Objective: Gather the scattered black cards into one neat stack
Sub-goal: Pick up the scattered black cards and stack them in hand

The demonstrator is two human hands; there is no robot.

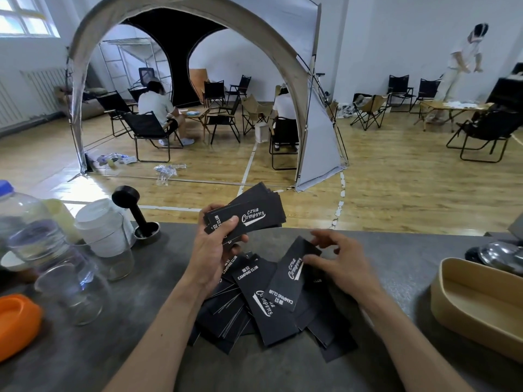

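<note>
A bundle of black cards (249, 215), fanned and too closely overlapped to be counted, is gripped by the left hand (218, 244), thumb pressed on the top face and fingers curled behind, raised above the grey table (396, 250). One card (295, 274) is pinched at its upper end by the thumb and fingers of the right hand (336, 264) and is tilted up from the pile (271, 306). The pile lies scattered on the table between the two forearms; its cards overlap and an exact count cannot be given. To the left are seen one blue-capped bottle (19, 219), one stack of white cups (104, 230), one glass (73, 292), one black tamper (133, 210) and one orange lid (17, 321). One beige tray (452, 304) stands at the right.
</note>
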